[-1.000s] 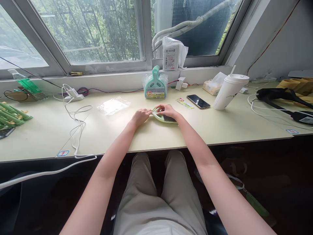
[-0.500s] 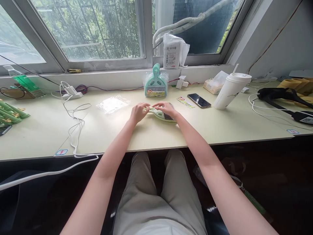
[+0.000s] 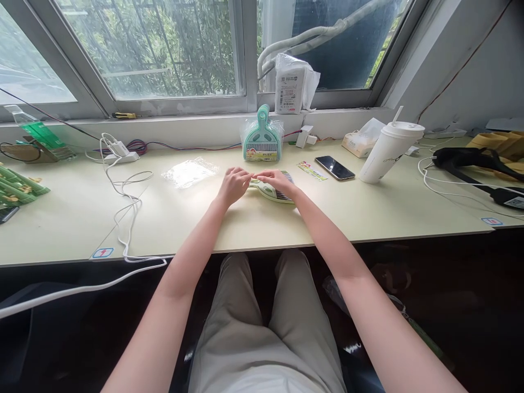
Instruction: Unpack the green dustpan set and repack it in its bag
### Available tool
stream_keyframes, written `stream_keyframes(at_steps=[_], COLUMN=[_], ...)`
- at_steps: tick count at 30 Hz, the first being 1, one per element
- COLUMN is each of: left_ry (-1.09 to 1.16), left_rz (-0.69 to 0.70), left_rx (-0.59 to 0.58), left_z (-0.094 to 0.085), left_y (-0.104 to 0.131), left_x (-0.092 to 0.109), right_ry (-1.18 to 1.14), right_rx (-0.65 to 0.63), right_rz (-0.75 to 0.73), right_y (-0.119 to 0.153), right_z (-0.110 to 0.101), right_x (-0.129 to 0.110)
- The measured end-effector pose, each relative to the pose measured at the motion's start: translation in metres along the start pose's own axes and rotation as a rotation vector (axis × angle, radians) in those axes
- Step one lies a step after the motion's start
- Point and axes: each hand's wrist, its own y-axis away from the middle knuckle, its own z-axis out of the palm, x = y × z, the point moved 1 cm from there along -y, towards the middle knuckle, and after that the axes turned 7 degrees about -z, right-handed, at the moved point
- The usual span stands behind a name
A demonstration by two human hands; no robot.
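Far left on the pale desk (image 3: 172,226), a bundle of green stalk-like pieces (image 3: 20,185), with a green-tinted plastic bottle (image 3: 43,134) leaning behind it. Next, a loose white cable (image 3: 130,210) trails over the front edge; right of it, a crumpled clear plastic wrapper (image 3: 190,172) lies flat. The left hand (image 3: 234,184) comes next, fingers bent over the handle end of a light-green mini dustpan (image 3: 267,191); cannot tell if they are closed on it. The pan lies on the desk, handle leftward under the fingertips, body extending right beneath the other hand. Right hand (image 3: 275,180) lies over the body, its fingertips meeting the left's above the handle; whether it pinches anything, cannot tell. Dark bristles show below its wrist. Behind, a wrapped turquoise dustpan-and-brush set (image 3: 262,146) stands upright. Farther right: printed label card (image 3: 311,171), smartphone (image 3: 334,167), tilted white lidded cup (image 3: 387,155).
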Motion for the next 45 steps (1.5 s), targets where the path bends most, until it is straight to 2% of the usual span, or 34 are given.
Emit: stream_keyframes(at_steps=[6,11,20,26,34,40,45], left_ry=[0.042,0.044,0.060,0.118,0.168,0.097,-0.009], left_rz=[-0.013,-0.002,-0.103,-0.172,-0.091,-0.033,0.038], left_rx=[-0.025,0.019,0.057,0.046,0.028,0.004,0.003], left_z=[0.005,0.004,-0.001,-0.001,0.006,0.006,-0.001], left_y=[-0.001,-0.001,-0.003,-0.003,-0.003,-0.002,-0.001], left_x=[-0.006,-0.008,-0.004,-0.007,-0.008,-0.012,-0.010], right_ry=[-0.003,0.006,-0.029,-0.115,-0.128,-0.119,-0.115], right_rx=[-0.016,-0.042,-0.120,-0.003,-0.052,-0.055,-0.090], right_rz=[-0.003,0.021,-0.005,-0.075,-0.049,-0.015,0.010], right_y=[0.000,0.002,0.002,0.002,0.003,0.005,0.005], right_z=[0.000,0.001,0.002,-0.011,-0.006,-0.003,-0.003], right_x=[-0.002,-0.007,-0.010,-0.012,-0.012,-0.015,-0.014])
